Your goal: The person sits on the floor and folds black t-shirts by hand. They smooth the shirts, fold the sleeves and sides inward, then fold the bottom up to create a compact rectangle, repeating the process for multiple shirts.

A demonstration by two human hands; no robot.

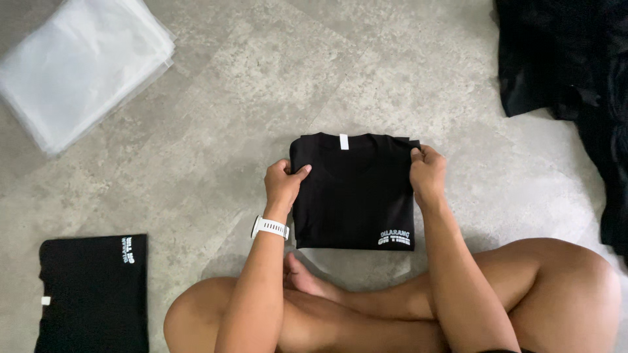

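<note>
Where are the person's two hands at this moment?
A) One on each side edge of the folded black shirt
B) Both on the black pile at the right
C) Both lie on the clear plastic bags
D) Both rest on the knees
A: the left hand grips the left edge of the folded black shirt and the right hand grips its right edge, near the collar end.

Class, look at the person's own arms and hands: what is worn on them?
Both forearms are bare, with no sleeves showing. The left hand has a white-strapped wristwatch at its wrist. The right hand wears nothing; no rings or gloves are visible.
</note>
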